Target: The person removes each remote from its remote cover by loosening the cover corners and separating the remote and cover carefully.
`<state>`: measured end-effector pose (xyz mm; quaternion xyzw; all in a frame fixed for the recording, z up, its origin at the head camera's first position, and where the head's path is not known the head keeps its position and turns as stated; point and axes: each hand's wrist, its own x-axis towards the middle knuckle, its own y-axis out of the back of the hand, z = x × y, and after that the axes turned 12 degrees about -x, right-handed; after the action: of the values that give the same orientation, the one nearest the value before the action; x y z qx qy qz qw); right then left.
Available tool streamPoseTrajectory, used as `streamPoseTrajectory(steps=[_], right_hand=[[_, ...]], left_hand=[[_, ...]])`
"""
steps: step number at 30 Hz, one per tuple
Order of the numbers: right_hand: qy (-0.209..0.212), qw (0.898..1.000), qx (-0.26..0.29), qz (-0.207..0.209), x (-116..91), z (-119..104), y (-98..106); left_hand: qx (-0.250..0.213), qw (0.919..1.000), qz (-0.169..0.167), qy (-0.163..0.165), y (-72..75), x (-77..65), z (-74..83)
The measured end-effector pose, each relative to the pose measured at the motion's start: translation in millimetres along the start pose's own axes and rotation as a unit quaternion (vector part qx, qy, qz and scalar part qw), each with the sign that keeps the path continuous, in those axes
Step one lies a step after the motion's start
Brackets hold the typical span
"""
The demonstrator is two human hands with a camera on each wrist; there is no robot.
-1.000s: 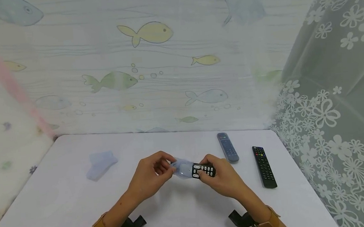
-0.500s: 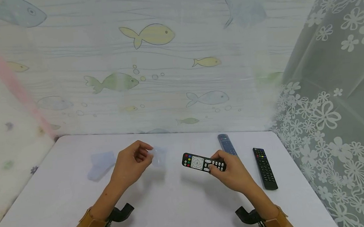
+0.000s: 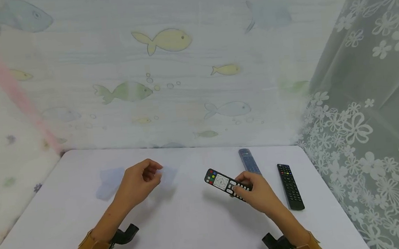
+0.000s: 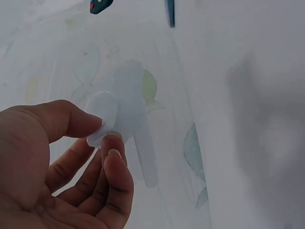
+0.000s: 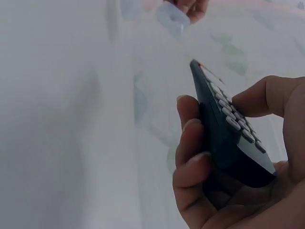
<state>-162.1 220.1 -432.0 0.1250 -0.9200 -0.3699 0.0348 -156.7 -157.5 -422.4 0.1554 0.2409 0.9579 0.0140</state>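
Between thumb and fingertips, my left hand [image 3: 135,184] pinches a thin translucent bluish plastic sleeve [image 3: 169,175], raised over the white table. In the left wrist view the limp sleeve [image 4: 125,102] hangs beyond the fingertips. My right hand [image 3: 259,194] grips a black remote control [image 3: 220,180] with white keys and several coloured buttons, tilted above the table. Its thumb lies on the keys, and the right wrist view shows the other fingers curled under the remote [image 5: 214,129]. Remote and sleeve are apart.
Another bluish plastic sleeve [image 3: 107,188] lies on the table [image 3: 193,226] behind the left hand. Behind the right hand is a blue-grey remote [image 3: 249,161], partly covered by it. A long black remote [image 3: 290,185] lies at the right. A fish-patterned curtain [image 3: 182,83] hangs behind.
The sleeve came off the remote as my left hand pulled it away to the left. My right hand kept hold of the bare remote and moved slightly right, tilting it.
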Motion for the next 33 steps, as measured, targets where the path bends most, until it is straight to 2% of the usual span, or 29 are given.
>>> streamPoseTrajectory(steps=[6, 11, 17, 25, 33], right_hand=[[-0.068, 0.996, 0.058, -0.024, -11, 17, 7], [-0.098, 0.993, 0.069, -0.012, -19, 30, 12], [-0.122, 0.991, 0.055, 0.008, -23, 39, 19], [-0.135, 0.986, 0.095, 0.003, -19, 46, 28], [-0.175, 0.981, 0.078, 0.012, -24, 64, 58]], left_hand=[[0.049, 0.9985, -0.018, -0.019, 7.3, -7.3, -12.4], [0.087, 0.9958, -0.025, -0.014, 14.5, -13.2, -21.6], [0.123, 0.9918, -0.032, -0.017, 25.5, -18.4, -26.3], [0.138, 0.9890, -0.053, 0.001, 34.2, -19.9, -30.7], [0.167, 0.9841, -0.058, 0.015, 34.8, -19.3, -41.3]])
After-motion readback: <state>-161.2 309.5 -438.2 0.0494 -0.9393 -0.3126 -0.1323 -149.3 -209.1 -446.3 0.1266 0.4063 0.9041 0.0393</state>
